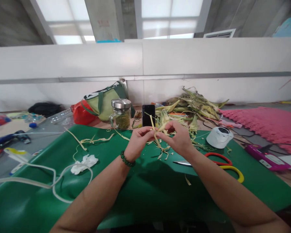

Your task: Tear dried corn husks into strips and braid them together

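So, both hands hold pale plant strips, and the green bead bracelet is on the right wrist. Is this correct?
Not entirely: the head view shows the green bead bracelet on the left wrist. The left hand and right hand do hold pale plant strips.

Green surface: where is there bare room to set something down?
Bare: between left forearm and right forearm, nearer than the husk scrap; also between white tissue and left hand. Crowded: beyond left hand and right hand, with jar, phone and husk pile.
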Available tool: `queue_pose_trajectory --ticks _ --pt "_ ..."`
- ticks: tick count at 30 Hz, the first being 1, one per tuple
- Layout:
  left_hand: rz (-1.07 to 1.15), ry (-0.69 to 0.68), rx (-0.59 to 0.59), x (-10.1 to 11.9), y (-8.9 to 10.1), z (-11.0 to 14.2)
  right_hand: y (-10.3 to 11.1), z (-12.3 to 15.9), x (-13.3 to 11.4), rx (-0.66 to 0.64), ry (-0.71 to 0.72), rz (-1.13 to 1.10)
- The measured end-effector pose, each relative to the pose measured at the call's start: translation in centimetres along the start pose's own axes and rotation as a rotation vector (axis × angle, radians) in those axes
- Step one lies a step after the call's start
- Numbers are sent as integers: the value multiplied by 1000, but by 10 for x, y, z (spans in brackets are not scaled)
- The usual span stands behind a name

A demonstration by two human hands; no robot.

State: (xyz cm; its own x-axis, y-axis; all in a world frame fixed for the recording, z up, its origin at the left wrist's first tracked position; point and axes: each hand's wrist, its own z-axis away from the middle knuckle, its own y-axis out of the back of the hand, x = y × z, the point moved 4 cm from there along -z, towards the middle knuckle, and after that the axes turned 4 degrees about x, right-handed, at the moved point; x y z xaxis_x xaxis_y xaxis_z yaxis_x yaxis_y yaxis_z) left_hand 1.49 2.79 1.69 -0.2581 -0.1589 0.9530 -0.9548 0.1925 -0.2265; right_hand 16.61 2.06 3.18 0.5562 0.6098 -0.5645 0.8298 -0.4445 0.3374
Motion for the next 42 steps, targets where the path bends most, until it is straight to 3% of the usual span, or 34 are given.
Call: queue_pose_trajectory --ticks 2,5,7,11,13,19,24,29,39,42 --pt "-3 -27 14 2 2 -1 3 -3 3 34 -43 -35" --pt "-48 -44 3 4 2 -2 3 -5 0 -24 11 -115" --pt "-86 -61 0 5 2 -3 2 -4 -7 -34 112 -106" --pt "-183 -151 59 6 2 -2 6 5 -26 114 428 111" --pt "-198 -171 87 5 0 -1 5 11 -33 121 555 214" --pt "3 45 138 -3 -2 1 -5 22 -40 79 731 270" --pt "178 169 129 -5 -2 2 -11 26 -37 69 782 289" --pt "180 124 68 -2 0 2 -11 20 -34 4 654 192" --pt "-75 -73 1 1 -1 -1 -6 0 -3 -123 33 -204" --pt "-171 -136 -25 0 -4 1 -11 1 -2 -190 -89 -301"
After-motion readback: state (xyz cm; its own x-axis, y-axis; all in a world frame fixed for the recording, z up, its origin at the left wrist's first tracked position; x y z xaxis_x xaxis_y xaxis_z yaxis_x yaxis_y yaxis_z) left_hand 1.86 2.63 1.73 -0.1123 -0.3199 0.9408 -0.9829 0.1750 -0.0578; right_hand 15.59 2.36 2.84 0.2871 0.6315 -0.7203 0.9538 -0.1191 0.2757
